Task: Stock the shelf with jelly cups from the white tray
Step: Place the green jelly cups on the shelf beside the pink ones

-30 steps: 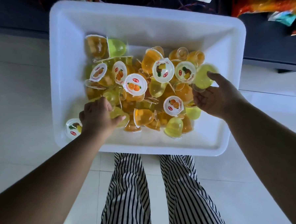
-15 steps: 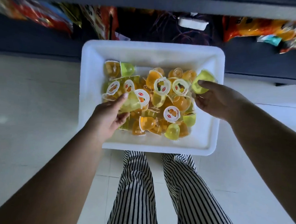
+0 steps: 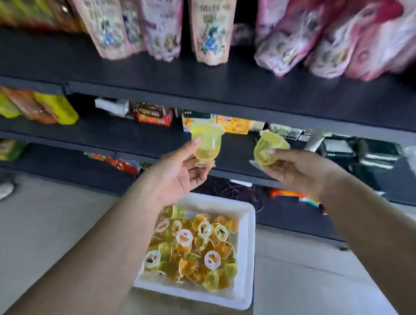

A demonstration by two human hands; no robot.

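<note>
Head view showed the dark shelf (image 3: 230, 86) unit filling the upper frame, its top tier carrying a row of pink snack pouches (image 3: 161, 22), blurred at the edges, and its lower tiers holding boxes and bright packets too smeared to read. Below, on the pale floor (image 3: 29, 232), sat the white tray (image 3: 247, 255), just in front of the bottom tier, heaped with yellow and orange jelly cups (image 3: 192, 253), some showing round printed lids. Both forearms reached up over the tray toward the middle tier. The left hand (image 3: 177, 175), palm turned up, pinched a yellow jelly cup (image 3: 206, 142) upright between thumb and fingers, wide rim uppermost. The right hand (image 3: 295, 169) gripped a second yellow cup (image 3: 267, 148), tilted on its side, with the thumb lying across it. The two held cups were level with the middle tier's front edge, near each other but apart.
</note>
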